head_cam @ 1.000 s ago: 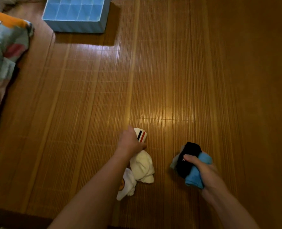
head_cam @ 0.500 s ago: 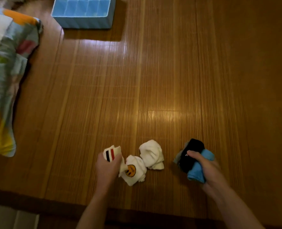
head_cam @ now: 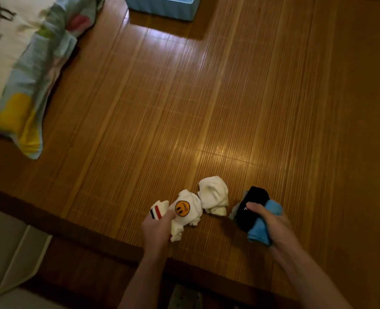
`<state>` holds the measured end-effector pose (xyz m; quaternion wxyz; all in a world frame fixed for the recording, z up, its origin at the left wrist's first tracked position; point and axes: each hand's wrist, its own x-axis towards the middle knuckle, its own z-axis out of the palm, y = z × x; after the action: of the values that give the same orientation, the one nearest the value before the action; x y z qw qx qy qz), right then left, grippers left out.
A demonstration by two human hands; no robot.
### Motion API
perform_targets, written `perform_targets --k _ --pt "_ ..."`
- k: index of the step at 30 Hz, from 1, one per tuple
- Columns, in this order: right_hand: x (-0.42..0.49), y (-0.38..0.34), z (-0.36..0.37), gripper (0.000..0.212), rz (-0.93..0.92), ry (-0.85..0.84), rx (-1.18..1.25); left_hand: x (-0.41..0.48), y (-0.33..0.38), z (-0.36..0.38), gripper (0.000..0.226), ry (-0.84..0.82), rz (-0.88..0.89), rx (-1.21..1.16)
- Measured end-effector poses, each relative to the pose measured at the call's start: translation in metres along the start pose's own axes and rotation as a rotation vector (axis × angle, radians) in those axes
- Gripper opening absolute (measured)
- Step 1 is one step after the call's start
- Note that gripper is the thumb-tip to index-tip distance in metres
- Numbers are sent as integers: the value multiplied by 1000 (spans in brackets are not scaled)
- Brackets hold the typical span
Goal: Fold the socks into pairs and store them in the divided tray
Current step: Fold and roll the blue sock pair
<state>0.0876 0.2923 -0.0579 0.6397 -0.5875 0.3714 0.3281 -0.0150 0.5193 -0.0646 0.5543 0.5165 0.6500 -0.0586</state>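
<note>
Near the front edge of the bamboo mat, my left hand (head_cam: 156, 228) grips a white sock with a red and black striped cuff (head_cam: 159, 208). A white sock with an orange smiley patch (head_cam: 188, 208) lies against that hand, and a plain white sock (head_cam: 214, 197) is bunched just right of it. My right hand (head_cam: 271, 224) holds a bundle of a black sock (head_cam: 252, 206) and a light blue sock (head_cam: 260, 233), with a bit of grey fabric at its left. The blue divided tray (head_cam: 162, 6) stands far away at the top edge, mostly cut off.
A colourful patterned pillow (head_cam: 26, 70) lies at the upper left. The bamboo mat (head_cam: 229, 97) stretches between the socks and the tray. Its dark front edge runs just below my hands, with a pale cushion (head_cam: 6, 253) at the lower left.
My left hand pulled the striped sock back toward me and to the left, baring the smiley sock. The right hand kept its hold on the black and blue bundle. The camera dipped, cutting off the tray.
</note>
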Motion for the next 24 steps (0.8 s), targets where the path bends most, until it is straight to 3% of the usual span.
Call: perform_targets --k 4,13,20,24 --pt "-1 0 -6 78 -6 -20 -25 -3 -5 35 25 24 33 87" --pt "8 4 -29 81 -23 -3 7 12 -2 95 100 135 209 612" --pt "8 6 -43 82 -17 31 43 17 -6 96 116 213 339 908" --pt "11 4 -45 74 -20 31 52 19 -2 102 97 203 384 901"
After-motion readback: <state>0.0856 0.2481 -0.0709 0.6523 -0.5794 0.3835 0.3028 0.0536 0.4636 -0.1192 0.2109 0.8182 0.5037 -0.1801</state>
